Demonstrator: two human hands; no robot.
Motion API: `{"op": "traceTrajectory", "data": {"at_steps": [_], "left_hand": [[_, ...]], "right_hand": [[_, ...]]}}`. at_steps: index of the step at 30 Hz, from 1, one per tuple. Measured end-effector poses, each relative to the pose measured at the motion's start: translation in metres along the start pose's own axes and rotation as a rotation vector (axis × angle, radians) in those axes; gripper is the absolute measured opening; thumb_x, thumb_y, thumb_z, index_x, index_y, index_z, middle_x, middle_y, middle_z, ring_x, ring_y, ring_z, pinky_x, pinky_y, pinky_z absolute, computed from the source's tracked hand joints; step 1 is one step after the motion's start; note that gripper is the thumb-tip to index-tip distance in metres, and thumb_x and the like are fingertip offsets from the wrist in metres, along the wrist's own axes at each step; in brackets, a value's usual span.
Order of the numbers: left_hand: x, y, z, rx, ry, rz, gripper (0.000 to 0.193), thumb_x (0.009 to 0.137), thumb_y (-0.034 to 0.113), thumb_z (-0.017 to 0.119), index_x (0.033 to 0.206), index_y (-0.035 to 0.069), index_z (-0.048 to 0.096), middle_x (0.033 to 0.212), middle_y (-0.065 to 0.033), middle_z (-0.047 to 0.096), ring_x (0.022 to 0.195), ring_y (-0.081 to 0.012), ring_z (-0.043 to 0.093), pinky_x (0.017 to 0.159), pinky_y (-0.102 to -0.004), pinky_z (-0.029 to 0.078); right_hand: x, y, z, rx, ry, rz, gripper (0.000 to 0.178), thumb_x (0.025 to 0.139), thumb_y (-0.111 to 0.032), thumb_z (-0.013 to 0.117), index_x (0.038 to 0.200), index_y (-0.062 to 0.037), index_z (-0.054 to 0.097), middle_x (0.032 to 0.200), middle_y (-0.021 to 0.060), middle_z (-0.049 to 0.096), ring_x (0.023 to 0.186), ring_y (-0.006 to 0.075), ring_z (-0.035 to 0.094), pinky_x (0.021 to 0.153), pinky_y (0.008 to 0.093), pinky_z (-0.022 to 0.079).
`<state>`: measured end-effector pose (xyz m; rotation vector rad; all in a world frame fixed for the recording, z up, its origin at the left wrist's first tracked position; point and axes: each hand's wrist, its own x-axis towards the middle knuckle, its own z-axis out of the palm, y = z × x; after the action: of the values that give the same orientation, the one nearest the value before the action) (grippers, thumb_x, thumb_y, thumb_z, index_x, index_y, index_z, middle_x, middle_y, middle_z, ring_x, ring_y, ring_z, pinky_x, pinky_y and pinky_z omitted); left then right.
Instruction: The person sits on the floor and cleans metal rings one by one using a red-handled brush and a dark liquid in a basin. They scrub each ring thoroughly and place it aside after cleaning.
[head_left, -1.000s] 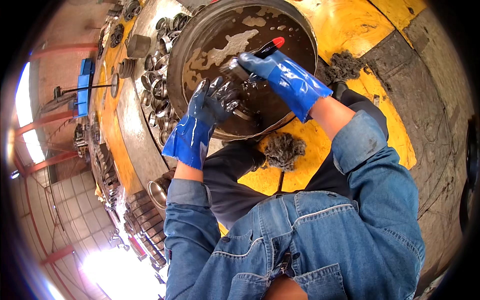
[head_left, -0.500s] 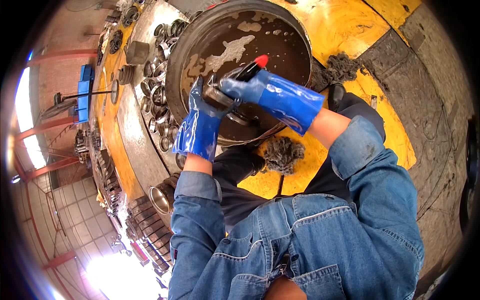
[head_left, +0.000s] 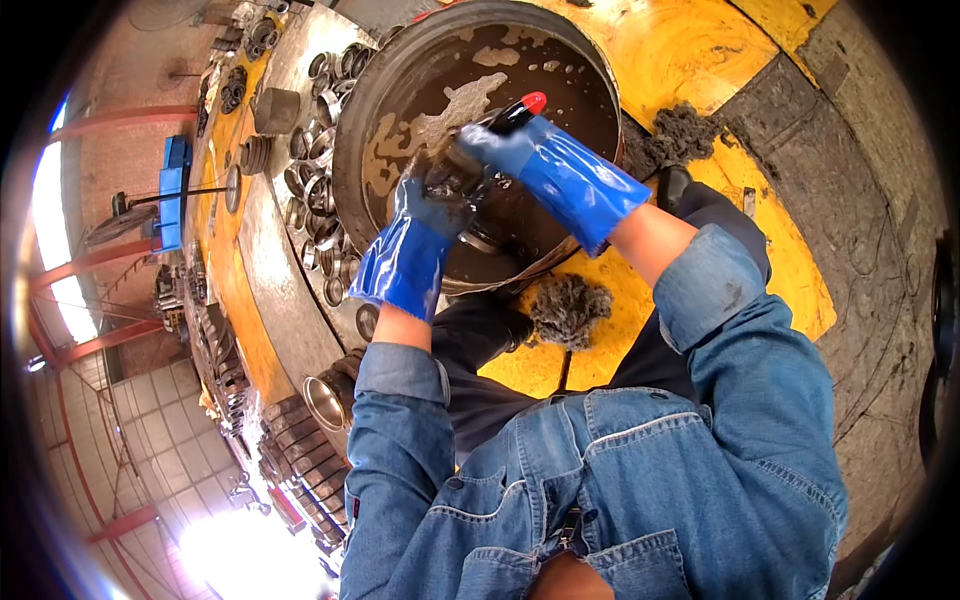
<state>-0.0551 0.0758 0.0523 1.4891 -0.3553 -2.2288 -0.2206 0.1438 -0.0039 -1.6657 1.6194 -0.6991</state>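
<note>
Both my hands wear wet blue rubber gloves and meet over a large round basin (head_left: 351,170) of dark, foamy liquid. My left hand (head_left: 425,212) is closed around a wet, dark metal ring (head_left: 455,182), partly covered by the gloves and blurred. My right hand (head_left: 500,150) grips a tool with a black, red-ended handle (head_left: 522,110). Its working end is against the ring, too smeared to make out. Below the hands, another metal ring (head_left: 482,240) lies partly in the liquid.
Many shiny metal rings (head_left: 318,190) are piled left of the basin on a metal surface (head_left: 290,270). A grey tangle of fibres (head_left: 570,310) sits between my legs, another clump (head_left: 685,135) right of the basin. A larger ring (head_left: 325,402) stands by my left sleeve.
My right hand and the tool have shifted slightly up and right. The ring has tilted between my hands, and my left fingers have wrapped further around it.
</note>
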Motion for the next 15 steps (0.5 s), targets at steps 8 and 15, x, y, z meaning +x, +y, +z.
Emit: {"op": "traceTrajectory", "data": {"at_steps": [8,15], "left_hand": [[-0.031,0.029,-0.041,1.484,0.168,0.410,0.056,0.103,0.044,0.065,0.137,0.000,0.063,0.109,-0.0179,0.073,0.092,-0.0299,0.071,0.081,-0.0394,0.058],[0.014,-0.035,-0.069,1.578,0.512,0.399,0.045,0.088,0.032,0.083,0.113,-0.003,0.075,0.088,-0.0131,0.074,0.074,-0.0201,0.070,0.064,-0.0352,0.056]], "right_hand": [[-0.020,0.022,0.048,0.124,0.380,0.427,0.044,0.091,-0.048,0.068,0.114,-0.0107,0.075,0.106,0.0174,0.076,0.099,0.0359,0.073,0.089,0.0432,0.057],[-0.029,-0.004,0.034,-0.011,0.037,0.474,0.051,0.088,-0.054,0.069,0.116,-0.0117,0.075,0.112,0.0167,0.076,0.104,0.0397,0.072,0.091,0.0458,0.058]]}}
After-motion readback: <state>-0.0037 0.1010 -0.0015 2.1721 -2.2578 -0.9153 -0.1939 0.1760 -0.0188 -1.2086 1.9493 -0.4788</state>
